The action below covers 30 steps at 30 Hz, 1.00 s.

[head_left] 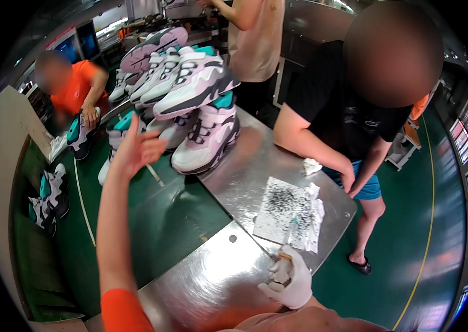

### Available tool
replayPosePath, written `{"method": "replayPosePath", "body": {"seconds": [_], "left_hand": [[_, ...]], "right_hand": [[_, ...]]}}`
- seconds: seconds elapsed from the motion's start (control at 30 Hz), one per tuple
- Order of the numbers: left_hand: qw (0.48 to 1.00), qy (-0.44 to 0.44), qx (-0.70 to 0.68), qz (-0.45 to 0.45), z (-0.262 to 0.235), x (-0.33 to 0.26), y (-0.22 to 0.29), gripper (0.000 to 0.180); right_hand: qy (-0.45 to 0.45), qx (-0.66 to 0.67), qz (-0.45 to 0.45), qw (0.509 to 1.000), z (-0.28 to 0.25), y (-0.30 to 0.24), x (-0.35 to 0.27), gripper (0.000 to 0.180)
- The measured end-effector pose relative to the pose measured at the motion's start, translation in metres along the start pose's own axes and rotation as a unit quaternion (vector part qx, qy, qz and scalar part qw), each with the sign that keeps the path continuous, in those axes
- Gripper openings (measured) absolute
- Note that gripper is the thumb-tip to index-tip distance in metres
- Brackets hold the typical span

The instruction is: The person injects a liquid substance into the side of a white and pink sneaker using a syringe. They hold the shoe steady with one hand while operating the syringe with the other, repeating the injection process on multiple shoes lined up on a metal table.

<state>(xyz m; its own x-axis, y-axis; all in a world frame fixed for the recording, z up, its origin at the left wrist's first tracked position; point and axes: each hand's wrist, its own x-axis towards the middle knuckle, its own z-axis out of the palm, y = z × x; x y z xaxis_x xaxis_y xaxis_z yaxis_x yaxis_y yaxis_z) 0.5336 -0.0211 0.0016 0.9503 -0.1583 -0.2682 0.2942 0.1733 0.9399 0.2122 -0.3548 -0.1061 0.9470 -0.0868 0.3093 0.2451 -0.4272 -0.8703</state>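
My bare left hand (pixel 139 148) is raised at the near side of the shoe pile, its thumb up and its fingers apart, holding nothing. Just beyond it stands a white and lilac sneaker (pixel 209 138) with black laces and a dark sole edge. More sneakers (pixel 187 83) are stacked above and behind that one. In a white glove, my right hand (pixel 292 282) is closed low over the metal table around a slim pale tool (pixel 287 237). The tool points at a white sheet (pixel 278 207) speckled with black; its exact kind is unclear.
A metal table (pixel 189 282) borders a green conveyor belt (pixel 173 216). A crumpled white wad (pixel 311 166) lies near the far edge. Across the table stands a person in black (pixel 339 116); at far left a person in orange (pixel 76 86) handles a shoe. More shoes (pixel 51 193) sit left.
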Motion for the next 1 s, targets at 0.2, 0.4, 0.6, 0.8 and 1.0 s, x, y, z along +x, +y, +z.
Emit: {"method": "replayPosePath", "body": {"seconds": [0.2, 0.4, 0.6, 0.8, 1.0], "left_hand": [[0.941, -0.043, -0.327, 0.07, 0.092, 0.048, 0.02, 0.051], [0.967, 0.029, -0.202, 0.152, 0.101, -0.121, -0.037, 0.044], [0.923, 0.269, -0.185, 0.201, 0.085, -0.383, -0.157, 0.05], [0.904, 0.338, -0.255, 0.064, 0.145, -0.438, -0.241, 0.046], [0.986, -0.046, -0.018, -0.161, 0.157, -0.447, -0.179, 0.044]], "right_hand": [[-0.039, 0.136, 0.084, 0.986, 0.003, 0.003, 0.004, 0.077], [-0.074, 0.227, 0.112, 0.965, -0.001, 0.014, 0.015, 0.072], [-0.05, 0.184, 0.055, 0.98, 0.008, 0.019, 0.018, 0.095], [-0.042, 0.114, 0.043, 0.992, 0.011, 0.029, 0.014, 0.069], [-0.144, 0.281, 0.118, 0.941, -0.016, 0.0, 0.0, 0.063]]}}
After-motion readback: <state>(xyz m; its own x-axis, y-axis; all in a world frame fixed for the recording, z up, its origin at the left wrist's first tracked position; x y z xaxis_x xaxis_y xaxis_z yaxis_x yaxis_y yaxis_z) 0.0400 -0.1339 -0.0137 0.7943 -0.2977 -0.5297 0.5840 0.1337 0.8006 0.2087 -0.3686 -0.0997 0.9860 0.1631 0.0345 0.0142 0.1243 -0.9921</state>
